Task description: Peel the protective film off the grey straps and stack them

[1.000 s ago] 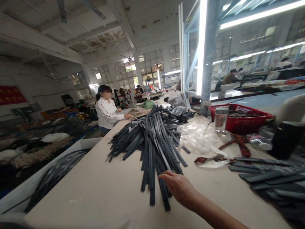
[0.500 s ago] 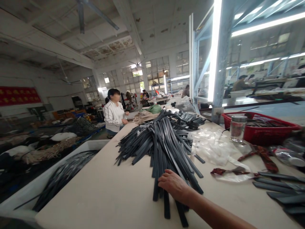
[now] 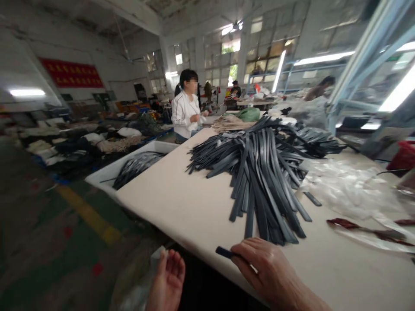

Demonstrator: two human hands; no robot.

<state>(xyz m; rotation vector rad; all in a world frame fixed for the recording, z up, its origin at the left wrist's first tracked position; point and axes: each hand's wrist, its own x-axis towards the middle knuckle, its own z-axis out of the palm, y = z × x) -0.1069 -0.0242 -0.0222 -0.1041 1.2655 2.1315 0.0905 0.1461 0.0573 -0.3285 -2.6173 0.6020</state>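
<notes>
A big heap of dark grey flat straps (image 3: 262,168) lies fanned out on the beige table (image 3: 181,203). My right hand (image 3: 269,270) rests at the table's near edge, its fingers closed on one dark strap (image 3: 225,252) whose end sticks out to the left. My left hand (image 3: 167,283) hangs below the table edge, palm up, fingers apart, holding nothing.
A white bin (image 3: 129,166) with more straps stands at the table's left. Clear plastic bags (image 3: 350,190) and reddish strips (image 3: 366,229) lie at the right. A person in a white top (image 3: 186,110) stands at the far end. The floor carries a yellow line (image 3: 87,214).
My right hand has pulled back from the heap to the table's near edge with a strap in it. My left hand has come into view. The view has swung left and down.
</notes>
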